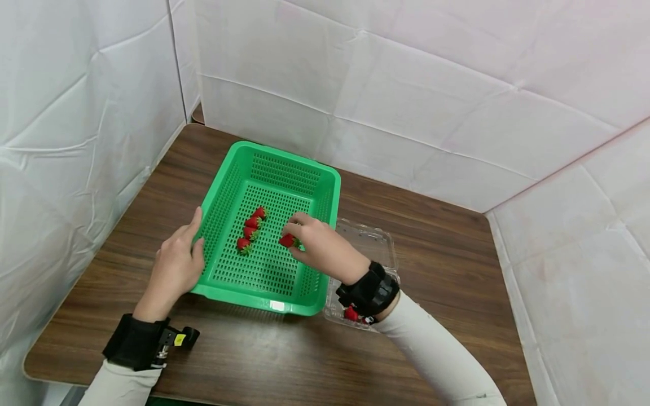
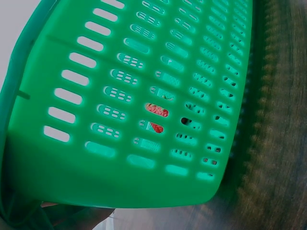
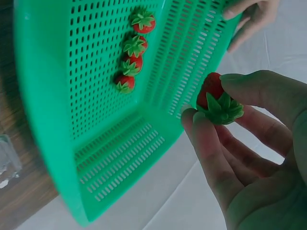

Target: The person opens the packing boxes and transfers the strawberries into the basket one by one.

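Note:
A green plastic basket [image 1: 276, 307] with slotted walls stands on the table. Several strawberries [image 1: 251, 222] lie in a row on its perforated floor. My left hand [image 1: 178, 262] holds the basket's left rim, with thumb and fingers on either side of it. Over the basket's right half, my right hand [image 1: 320, 245] pinches one strawberry [image 3: 216, 100] between thumb and fingertips, its green leaves showing. In the left wrist view, the basket's outer wall [image 2: 115, 158] fills most of the picture, and bits of red show through the slots.
Right of the basket, partly under my right forearm, an open clear plastic box [image 1: 368, 242] holds more strawberries [image 1: 351, 313]. The wooden table [image 1: 447, 270] is enclosed by white sheeting [image 1: 406, 101] at the back and sides.

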Tool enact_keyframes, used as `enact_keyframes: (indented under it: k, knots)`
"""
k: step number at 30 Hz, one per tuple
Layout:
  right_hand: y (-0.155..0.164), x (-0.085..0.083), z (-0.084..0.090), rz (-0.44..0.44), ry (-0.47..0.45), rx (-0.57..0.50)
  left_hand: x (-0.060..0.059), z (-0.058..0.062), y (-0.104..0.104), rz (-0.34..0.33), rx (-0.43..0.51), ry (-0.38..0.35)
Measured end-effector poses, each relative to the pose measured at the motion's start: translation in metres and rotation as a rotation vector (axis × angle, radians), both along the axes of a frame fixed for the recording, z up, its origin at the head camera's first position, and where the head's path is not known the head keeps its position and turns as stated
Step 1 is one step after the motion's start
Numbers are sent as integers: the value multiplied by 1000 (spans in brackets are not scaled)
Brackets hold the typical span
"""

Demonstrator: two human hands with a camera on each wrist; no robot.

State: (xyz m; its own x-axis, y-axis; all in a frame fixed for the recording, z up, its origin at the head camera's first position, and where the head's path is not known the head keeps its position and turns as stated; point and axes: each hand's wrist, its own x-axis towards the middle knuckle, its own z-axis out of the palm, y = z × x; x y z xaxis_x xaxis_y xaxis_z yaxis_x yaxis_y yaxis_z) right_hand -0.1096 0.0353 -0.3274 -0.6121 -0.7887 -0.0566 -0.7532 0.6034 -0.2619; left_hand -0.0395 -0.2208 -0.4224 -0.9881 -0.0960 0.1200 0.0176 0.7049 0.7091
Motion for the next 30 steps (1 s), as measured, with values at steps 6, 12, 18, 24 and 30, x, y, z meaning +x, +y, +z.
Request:
enact_keyframes:
  k: [6,12,18,24,30]
  knots:
    - [-18,-8,-7,45,52,85,-1,-1,0,-3,-2,-6]
    - [-28,-16,-16,70,74,142,-1,-1,0,-5,1,-16]
    - [-42,-24,-26,46,20,215,-1,-1,-1,-2,1,-7]
    - [-58,-26,-37,13,-42,316,-1,-2,0,-1,3,-5]
    - [-66,-25,-46,4,-125,326,0,-2,0,3,4,24]
